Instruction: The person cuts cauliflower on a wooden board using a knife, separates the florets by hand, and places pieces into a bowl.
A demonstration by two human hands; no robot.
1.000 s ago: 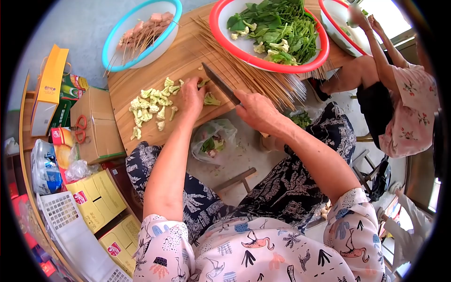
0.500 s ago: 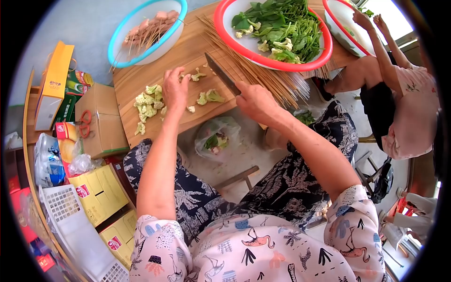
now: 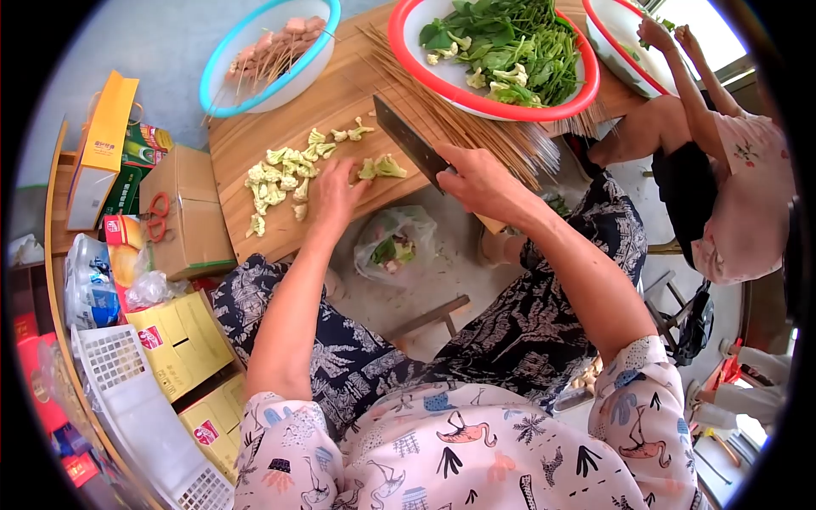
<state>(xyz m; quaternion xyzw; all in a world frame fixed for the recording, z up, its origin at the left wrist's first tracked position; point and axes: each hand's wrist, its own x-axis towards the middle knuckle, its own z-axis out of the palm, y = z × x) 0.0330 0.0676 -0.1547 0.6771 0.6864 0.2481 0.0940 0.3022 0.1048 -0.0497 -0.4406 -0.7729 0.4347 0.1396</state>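
My right hand [image 3: 480, 180] grips the handle of a cleaver [image 3: 406, 136], its broad dark blade slanting up and left over the wooden board. Low on the board, my left hand [image 3: 333, 194] has its fingers curled down just left of a cauliflower piece [image 3: 384, 167]. Whatever its fingertips pinch is hidden. A pile of cut cauliflower florets [image 3: 276, 178] lies left of this hand, with more small pieces strung out toward the blade. Bamboo skewers [image 3: 476, 136] lie in a thick bundle right of the cleaver.
Behind the board [image 3: 234, 161] stand a blue-rimmed basket [image 3: 208, 89] of skewered meat and a red-rimmed basket [image 3: 399, 47] of greens and cauliflower. A plastic bag [image 3: 374, 246] with scraps sits below. Cartons and a box [image 3: 191, 221] crowd the left. Another person [image 3: 748, 187] sits at right.
My left hand has come down and right onto the board, its fingers curling. The florets it covered now show. The cleaver has shifted slightly right, its blade face turned more into view.
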